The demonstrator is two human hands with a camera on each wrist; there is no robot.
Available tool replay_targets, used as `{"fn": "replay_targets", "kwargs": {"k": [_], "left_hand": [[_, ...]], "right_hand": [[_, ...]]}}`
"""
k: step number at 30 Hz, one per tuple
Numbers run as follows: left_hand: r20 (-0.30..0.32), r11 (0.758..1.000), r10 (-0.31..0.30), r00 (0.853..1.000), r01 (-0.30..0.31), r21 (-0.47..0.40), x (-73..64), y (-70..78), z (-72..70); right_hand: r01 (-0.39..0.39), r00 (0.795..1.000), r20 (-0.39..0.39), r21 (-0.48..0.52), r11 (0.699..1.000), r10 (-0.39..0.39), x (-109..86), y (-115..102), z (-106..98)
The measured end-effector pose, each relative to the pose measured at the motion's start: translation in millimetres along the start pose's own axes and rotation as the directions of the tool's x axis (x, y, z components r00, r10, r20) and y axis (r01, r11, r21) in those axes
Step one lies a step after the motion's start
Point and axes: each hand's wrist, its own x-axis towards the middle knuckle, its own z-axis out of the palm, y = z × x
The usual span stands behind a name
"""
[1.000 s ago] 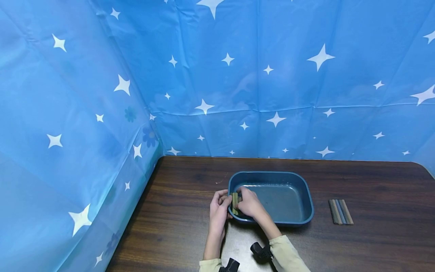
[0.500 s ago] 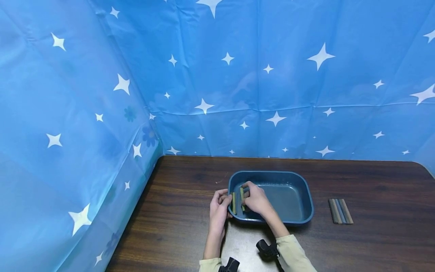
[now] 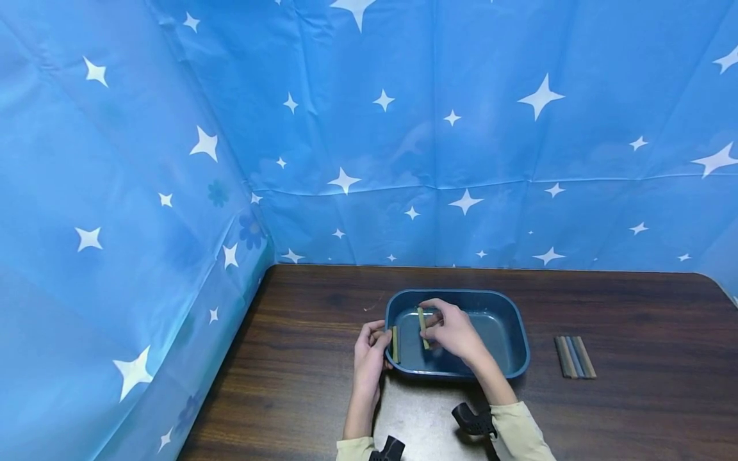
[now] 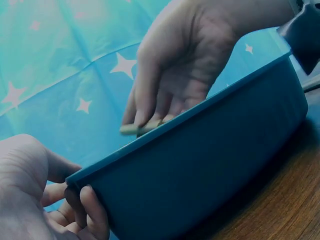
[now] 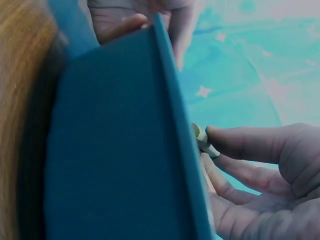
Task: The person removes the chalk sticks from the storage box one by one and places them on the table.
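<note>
A dark blue rectangular basin (image 3: 455,292) stands on the table. My left hand (image 3: 368,362) grips its left rim, thumb over the edge and fingers outside, as the left wrist view of that hand (image 4: 25,185) shows. Over the basin's left half, my right hand (image 3: 457,331) pinches a slim olive-yellow stick (image 3: 421,317) between thumb and fingers. The right wrist view shows the round end of this stick (image 5: 196,131) just past the rim. A second olive-yellow stick (image 3: 395,349) lies along the inside of the left wall, close to my left thumb.
Several grey, brown and blue sticks (image 3: 575,357) lie side by side on the brown wooden table (image 3: 646,397), right of the basin. A blue curtain with white stars (image 3: 484,160) hangs behind the table and along its left side.
My right hand has drawn one stick away from the other at the left wall, moving right and slightly back over the basin. My left hand keeps its hold on the rim.
</note>
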Motion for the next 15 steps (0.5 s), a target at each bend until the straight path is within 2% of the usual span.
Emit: {"fn": "replay_targets", "kwargs": {"k": [7, 15], "left_hand": [[-0.009, 1.000, 0.009, 1.000, -0.009, 0.004, -0.8, 1.2, 1.5], [-0.017, 1.000, -0.001, 1.000, 0.001, 0.017, -0.9, 1.4, 0.7]], "right_hand": [[0.022, 1.000, 0.011, 0.049, 0.999, -0.023, -15.0, 0, -26], [0.024, 0.998, -0.052, 0.044, 0.999, -0.022, -31.7, 1, -57]]}}
